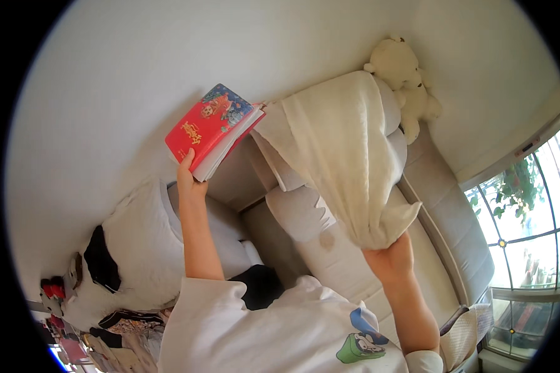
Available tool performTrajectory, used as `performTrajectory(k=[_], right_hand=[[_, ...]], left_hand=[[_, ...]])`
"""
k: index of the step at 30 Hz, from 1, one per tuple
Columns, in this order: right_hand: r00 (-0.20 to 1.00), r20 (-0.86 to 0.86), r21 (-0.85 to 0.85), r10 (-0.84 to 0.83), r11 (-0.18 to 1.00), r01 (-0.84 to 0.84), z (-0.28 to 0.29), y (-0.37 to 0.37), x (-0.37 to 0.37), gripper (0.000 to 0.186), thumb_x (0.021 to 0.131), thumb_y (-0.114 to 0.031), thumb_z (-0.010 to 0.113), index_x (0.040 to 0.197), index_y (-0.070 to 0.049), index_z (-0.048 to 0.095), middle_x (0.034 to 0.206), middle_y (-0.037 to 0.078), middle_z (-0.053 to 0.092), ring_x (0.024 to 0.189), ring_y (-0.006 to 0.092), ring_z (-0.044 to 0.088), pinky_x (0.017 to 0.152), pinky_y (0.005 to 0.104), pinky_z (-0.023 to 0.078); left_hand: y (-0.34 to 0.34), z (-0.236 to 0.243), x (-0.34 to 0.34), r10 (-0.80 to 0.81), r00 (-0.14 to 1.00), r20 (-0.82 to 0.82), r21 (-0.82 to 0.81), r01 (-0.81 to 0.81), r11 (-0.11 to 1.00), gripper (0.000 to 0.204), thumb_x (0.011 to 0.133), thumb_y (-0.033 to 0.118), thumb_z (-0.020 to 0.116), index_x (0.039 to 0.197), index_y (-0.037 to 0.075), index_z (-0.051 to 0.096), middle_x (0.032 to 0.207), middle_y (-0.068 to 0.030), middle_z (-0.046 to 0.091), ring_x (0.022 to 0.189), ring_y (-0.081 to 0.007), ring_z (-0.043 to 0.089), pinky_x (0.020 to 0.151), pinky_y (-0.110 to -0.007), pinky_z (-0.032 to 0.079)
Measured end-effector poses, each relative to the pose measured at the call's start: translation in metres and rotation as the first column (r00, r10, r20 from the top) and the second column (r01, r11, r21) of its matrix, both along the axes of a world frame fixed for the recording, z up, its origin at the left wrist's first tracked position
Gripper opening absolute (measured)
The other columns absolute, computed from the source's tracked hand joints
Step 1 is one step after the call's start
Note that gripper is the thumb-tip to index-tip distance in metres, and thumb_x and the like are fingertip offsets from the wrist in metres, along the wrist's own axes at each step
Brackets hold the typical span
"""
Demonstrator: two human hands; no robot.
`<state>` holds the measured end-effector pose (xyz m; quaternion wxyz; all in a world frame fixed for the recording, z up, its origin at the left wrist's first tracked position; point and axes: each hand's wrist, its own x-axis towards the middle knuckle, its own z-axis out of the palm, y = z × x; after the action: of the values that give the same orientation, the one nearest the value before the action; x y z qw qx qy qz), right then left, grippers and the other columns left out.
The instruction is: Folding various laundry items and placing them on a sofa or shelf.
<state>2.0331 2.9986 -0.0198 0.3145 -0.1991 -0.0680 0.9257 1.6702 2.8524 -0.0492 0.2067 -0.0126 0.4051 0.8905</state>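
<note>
A thick red book (208, 127) with a blue illustrated corner and gold lettering is raised in my left hand (191, 175). My thumb lies on its cover, and its pages fan slightly apart at the right side. My right hand (392, 256) grips the gathered lower end of a cream cloth (336, 124). The cloth stretches up from that hand and drapes over the arm and back of a beige sofa (445, 174). Fabric hides part of my right fingers.
A white teddy bear (397, 68) sits at the sofa's far corner. A barred window (522, 211) is on the right. To the left stands a piece of furniture under a white cover (140, 230), with a black cloth (101, 260) on it and clothes (124, 342) piled nearer.
</note>
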Motion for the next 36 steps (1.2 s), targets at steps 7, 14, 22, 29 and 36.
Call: performTrajectory(k=[7, 14, 22, 29, 36], right_hand=[[0.975, 0.216, -0.096, -0.057, 0.992, 0.079, 0.001, -0.029, 0.047, 0.026, 0.085, -0.017, 0.042, 0.105, -0.002, 0.047, 0.109, 0.01, 0.051, 0.1, 0.0244, 0.049, 0.088, 0.0392, 0.04], [0.926, 0.357, 0.021, -0.122, 0.992, 0.123, -0.045, -0.054, 0.101, 0.026, 0.087, -0.023, 0.038, 0.101, -0.005, 0.05, 0.103, 0.009, 0.054, 0.096, 0.0237, 0.051, 0.09, 0.0398, 0.036], [0.918, 0.357, 0.179, -0.172, 0.977, 0.113, -0.09, -0.063, 0.07, 0.025, 0.085, -0.019, 0.041, 0.105, -0.004, 0.045, 0.097, 0.007, 0.053, 0.093, 0.0193, 0.048, 0.087, 0.033, 0.035], [0.645, 0.756, 0.534, -0.115, 0.679, -0.504, -0.07, 0.002, -0.019, 0.059, 0.075, -0.016, 0.059, 0.124, -0.008, 0.029, 0.098, 0.011, 0.05, 0.084, 0.0147, 0.049, 0.073, 0.0267, 0.04], [0.463, 0.598, 0.506, -0.655, -0.14, -0.851, -0.164, 0.145, -0.176, 0.053, 0.071, -0.03, 0.062, 0.116, -0.011, 0.042, 0.082, 0.017, 0.053, 0.076, 0.0236, 0.052, 0.081, 0.0354, 0.038]], left_hand=[[-0.008, 0.004, 0.004, -0.005, 1.0, 0.007, 0.017, 0.004, 1.0, 0.039, 0.077, 0.007, 0.055, 0.111, -0.001, 0.039, 0.106, -0.0145, 0.05, 0.094, -0.0253, 0.052, 0.079, -0.039, 0.047], [-0.002, -0.003, 0.0, -0.026, 1.0, -0.008, 0.024, 0.026, 0.999, 0.039, 0.077, 0.007, 0.055, 0.112, 0.0, 0.039, 0.105, -0.0137, 0.051, 0.094, -0.0243, 0.052, 0.081, -0.037, 0.045], [0.004, -0.005, -0.009, -0.091, 0.996, -0.007, 0.017, 0.092, 0.996, 0.038, 0.077, 0.008, 0.055, 0.112, 0.001, 0.04, 0.105, -0.0125, 0.051, 0.094, -0.0236, 0.052, 0.08, -0.037, 0.045], [-0.028, -0.005, 0.023, -0.111, 0.994, 0.007, 0.034, 0.111, 0.993, 0.041, 0.077, 0.009, 0.055, 0.114, -0.001, 0.038, 0.107, -0.0142, 0.05, 0.096, -0.0256, 0.051, 0.082, -0.037, 0.044], [-0.125, -0.031, 0.074, 0.004, 0.977, 0.213, -0.148, 0.029, 0.989, 0.046, 0.073, 0.011, 0.06, 0.114, 0.001, 0.04, 0.109, -0.0134, 0.05, 0.097, -0.0251, 0.051, 0.083, -0.038, 0.043]])
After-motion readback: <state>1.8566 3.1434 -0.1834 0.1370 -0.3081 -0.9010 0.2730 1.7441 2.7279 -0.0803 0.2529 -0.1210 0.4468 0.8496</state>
